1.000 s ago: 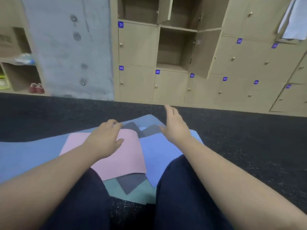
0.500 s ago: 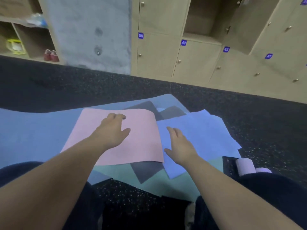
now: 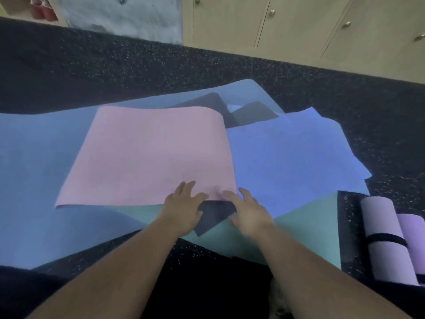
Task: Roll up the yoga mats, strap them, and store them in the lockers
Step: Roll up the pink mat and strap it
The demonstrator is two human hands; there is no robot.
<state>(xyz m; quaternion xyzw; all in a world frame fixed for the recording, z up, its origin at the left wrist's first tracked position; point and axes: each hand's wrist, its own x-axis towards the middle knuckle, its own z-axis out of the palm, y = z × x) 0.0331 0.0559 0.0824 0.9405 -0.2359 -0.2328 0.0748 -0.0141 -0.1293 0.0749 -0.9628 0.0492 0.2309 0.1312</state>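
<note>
Both hands [image 3: 216, 210] apparently flat at pink mat [image 3: 147, 155] edge

Head view, steeply down over floor mats [image 3: 147, 153]

A pink mat [image 3: 147, 155] lies on top, over a light blue mat [image 3: 34, 169], a brighter blue mat [image 3: 287, 162], a teal mat [image 3: 305, 229] and dark grey mats [image 3: 211, 217]. The floor [image 3: 115, 65] is black with pale speckles. Two rolled mats: lilac [image 3: 386, 240] with a black strap [image 3: 386, 239], and purple [image 3: 414, 229]. The lockers [image 3: 299, 26] are beige.
</note>
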